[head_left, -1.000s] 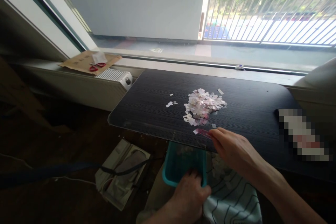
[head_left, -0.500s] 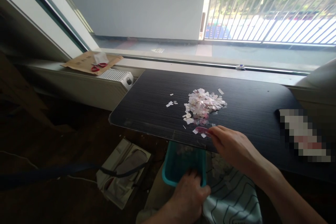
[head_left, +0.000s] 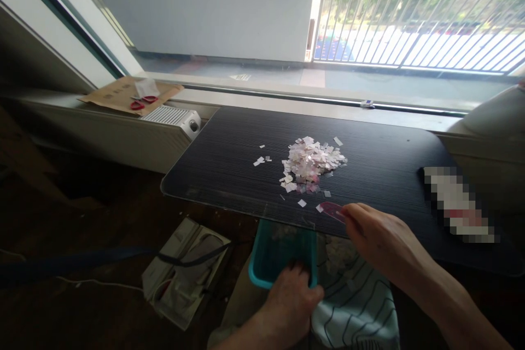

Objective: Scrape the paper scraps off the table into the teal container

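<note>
My right hand (head_left: 377, 232) pinches a flat, translucent pink plastic strip (head_left: 331, 211) with a rounded end, low over the near edge of the dark table (head_left: 221, 147). A small white paper piece touches or lies beside the strip's tip. Farther back is a heap of small white and pinkish paper and film pieces (head_left: 312, 158), with a few loose bits around it. Below the table edge, my left hand (head_left: 293, 298) grips the near rim of a turquoise plastic basket (head_left: 255, 268), its fingers hidden inside. Some small pieces show dimly in the basket.
Red-handled scissors (head_left: 143, 101) rest on a brown envelope (head_left: 118, 93) on the sill, beside a white radiator (head_left: 176, 120). A blurred-out object (head_left: 457, 205) lies at the table's right. An open case (head_left: 186, 273) is on the floor; striped cloth (head_left: 356, 306) covers my lap.
My right hand has moved the pink strip rightward, away from the heap and a loose white piece. The left hand stays on the basket. The whole view has shifted slightly.
</note>
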Demonstrator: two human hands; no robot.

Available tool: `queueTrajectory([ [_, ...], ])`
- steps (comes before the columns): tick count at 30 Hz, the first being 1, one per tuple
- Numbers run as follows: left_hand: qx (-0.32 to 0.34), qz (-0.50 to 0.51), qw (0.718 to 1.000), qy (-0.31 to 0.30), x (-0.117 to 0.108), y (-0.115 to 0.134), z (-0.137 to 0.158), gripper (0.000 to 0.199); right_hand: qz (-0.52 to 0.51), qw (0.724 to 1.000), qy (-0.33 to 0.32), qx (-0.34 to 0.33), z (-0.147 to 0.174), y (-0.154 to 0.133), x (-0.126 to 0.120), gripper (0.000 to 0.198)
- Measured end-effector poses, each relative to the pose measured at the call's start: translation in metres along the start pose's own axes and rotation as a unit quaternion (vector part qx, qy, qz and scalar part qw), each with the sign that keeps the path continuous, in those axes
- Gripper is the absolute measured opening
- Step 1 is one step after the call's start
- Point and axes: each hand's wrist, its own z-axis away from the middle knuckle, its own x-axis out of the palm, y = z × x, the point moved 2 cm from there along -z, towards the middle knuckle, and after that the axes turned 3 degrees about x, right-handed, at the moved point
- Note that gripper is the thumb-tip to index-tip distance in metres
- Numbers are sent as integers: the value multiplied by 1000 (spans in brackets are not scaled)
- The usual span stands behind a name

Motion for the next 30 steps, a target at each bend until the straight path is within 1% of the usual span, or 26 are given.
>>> queueTrajectory([
  [3,-1,-3,1000,-5,-1,1,0,13,-21,1000,20,-9,-7,-8,0,19],
  [6,-4,-7,1000,-10,-1,1,-1,10,-52,998,4,-35,-18,-21,3,21],
  [8,-6,-8,1000,-12,0,0,0,10,-45,998,-7,-35,-23,-23,5,21],
  [10,-7,-7,1000,-12,0,0,0,11,-20,1000,-4,-13,-21,-16,5,19],
  [13,-7,-2,1000,-9,1,-1,0,12,2,1000,15,24,-6,4,2,18],
  [16,-5,2,1000,-8,3,-1,-1,14,-31,999,4,19,16,19,-1,20],
  [19,-5,1,1000,-11,4,-2,-3,15,-58,998,6,22,28,22,-3,21],
  [22,-5,-3,1000,-17,3,-1,-3,16,-81,996,25,23,23,16,-2,22],
  [25,-10,-7,1000,-22,0,-1,-3,17,-98,995,14,5,9,8,1,24],
  [28,-16,-6,1000,-24,-2,0,-1,17,-80,997,-1,4,3,9,2,24],
  [30,-17,-4,1000,-25,-2,0,-1,17,-62,998,0,14,9,15,0,22],
])
